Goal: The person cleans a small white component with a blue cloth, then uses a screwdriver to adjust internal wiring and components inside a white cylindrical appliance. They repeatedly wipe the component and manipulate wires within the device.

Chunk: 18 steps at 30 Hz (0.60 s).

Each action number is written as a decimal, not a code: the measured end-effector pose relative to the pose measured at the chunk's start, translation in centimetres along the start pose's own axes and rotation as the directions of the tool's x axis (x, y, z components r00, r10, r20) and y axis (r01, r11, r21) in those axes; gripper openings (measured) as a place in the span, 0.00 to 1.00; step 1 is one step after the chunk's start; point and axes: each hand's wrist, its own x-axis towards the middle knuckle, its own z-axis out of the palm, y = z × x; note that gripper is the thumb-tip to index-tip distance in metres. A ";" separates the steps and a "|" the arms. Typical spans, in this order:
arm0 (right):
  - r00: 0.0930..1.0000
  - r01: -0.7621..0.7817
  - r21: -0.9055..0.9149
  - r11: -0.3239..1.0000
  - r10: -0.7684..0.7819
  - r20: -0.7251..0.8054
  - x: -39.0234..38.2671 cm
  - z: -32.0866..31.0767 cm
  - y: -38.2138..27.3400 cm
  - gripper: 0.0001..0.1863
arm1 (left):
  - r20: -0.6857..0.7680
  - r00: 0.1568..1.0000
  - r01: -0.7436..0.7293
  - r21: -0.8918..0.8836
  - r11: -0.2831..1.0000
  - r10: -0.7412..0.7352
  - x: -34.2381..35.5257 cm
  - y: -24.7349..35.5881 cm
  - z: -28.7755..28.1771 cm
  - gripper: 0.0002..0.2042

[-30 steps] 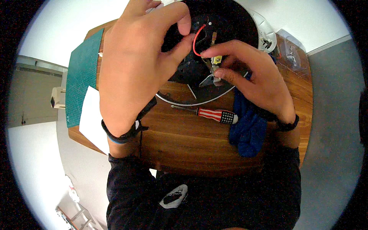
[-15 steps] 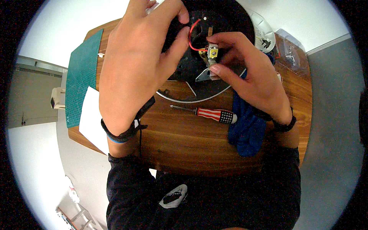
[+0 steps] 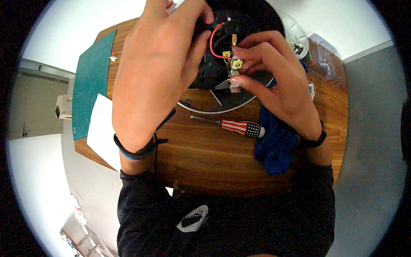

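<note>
My left hand (image 3: 160, 73) is raised over the table and grips the edge of a round black device (image 3: 248, 21) with a white rim. A red wire (image 3: 212, 40) loops out of the device beside my left thumb. My right hand (image 3: 276, 83) pinches a small beige and yellow electrical part (image 3: 235, 65) between thumb and forefinger, held against the black device. A screwdriver (image 3: 239, 126) with a striped red and white handle lies on the wooden table (image 3: 205, 158) below both hands, untouched.
A green cutting mat (image 3: 90, 90) and a white paper sheet (image 3: 100, 128) lie at the table's left edge. A blue cloth (image 3: 274, 143) sits under my right wrist. A clear plastic bag (image 3: 325, 60) rests at the right; a white dome cover (image 3: 297, 36) lies behind the device.
My right hand has lifted the small part upward and closer to the red wire. My left hand has shifted slightly up on the device. The screwdriver has stayed put.
</note>
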 end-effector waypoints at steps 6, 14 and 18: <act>1.000 0.016 -0.013 1.000 -0.016 -0.011 0.1 -0.2 -0.8 0.21 | 0.029 0.999 0.029 0.000 1.000 -0.029 0.0 -0.1 -0.3 0.13; 1.000 0.005 -0.017 1.000 -0.005 0.015 0.1 0.0 -0.1 0.26 | 0.023 0.999 0.039 0.011 0.999 -0.039 0.0 0.1 -0.3 0.12; 0.999 -0.050 0.029 0.998 0.050 -0.003 0.1 -0.1 -0.2 0.26 | 0.005 1.000 0.020 -0.013 1.000 -0.020 0.1 0.4 -0.5 0.12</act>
